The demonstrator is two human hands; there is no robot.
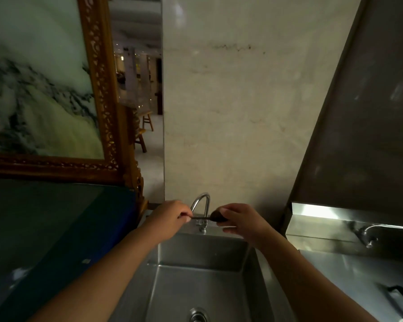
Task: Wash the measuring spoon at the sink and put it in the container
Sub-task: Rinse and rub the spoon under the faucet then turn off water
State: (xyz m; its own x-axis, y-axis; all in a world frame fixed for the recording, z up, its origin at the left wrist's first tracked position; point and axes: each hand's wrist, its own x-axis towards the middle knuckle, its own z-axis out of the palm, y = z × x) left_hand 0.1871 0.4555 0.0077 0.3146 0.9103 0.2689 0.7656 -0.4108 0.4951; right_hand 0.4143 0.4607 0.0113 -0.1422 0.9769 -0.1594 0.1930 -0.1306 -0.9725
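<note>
A dark measuring spoon (213, 217) is held level over the steel sink (203, 256), just in front of the curved tap (201, 204). My left hand (170, 217) pinches the thin handle at its left end. My right hand (239, 220) has its fingers around the round dark bowl at the right end. No water can be seen coming from the tap. The drain (197, 316) shows at the bottom of the basin. No container is clearly in view.
A dark green counter (44, 228) lies to the left, with a carved wooden picture frame (102, 101) standing on it. To the right is a steel counter (358, 275) with a second tap (368, 235) and a dark tray-like object (400, 300). A pale wall rises behind.
</note>
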